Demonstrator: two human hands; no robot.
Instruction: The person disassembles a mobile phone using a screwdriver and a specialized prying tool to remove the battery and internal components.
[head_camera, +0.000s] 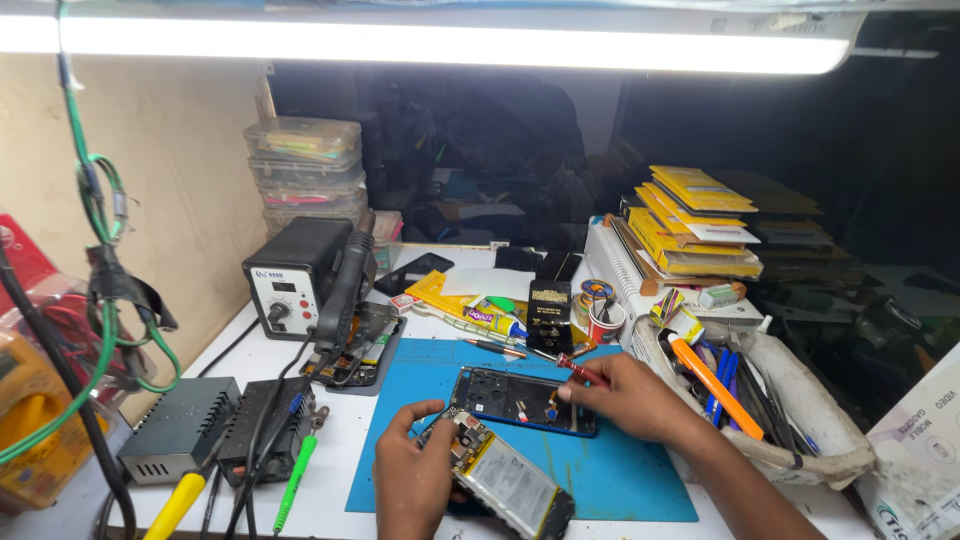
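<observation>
- The left hand (412, 482) grips the open phone (500, 480) by its edges, at the near edge of the blue mat (620, 480).
- The right hand (625, 400) pinches a red screwdriver (582, 371) and rests on the phone frame (520, 400).
- The phone looks light, thin and easy to break; holding its sides seems safest.

2 bare hands (412, 480), sleeveless forearms

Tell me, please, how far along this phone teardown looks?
Done: the blue back frame lies apart on the blue mat. In hand: the left hand steadies the opened phone body; the right hand, holding a red screwdriver, rests on the frame. Left: battery and board look still mounted.
</observation>
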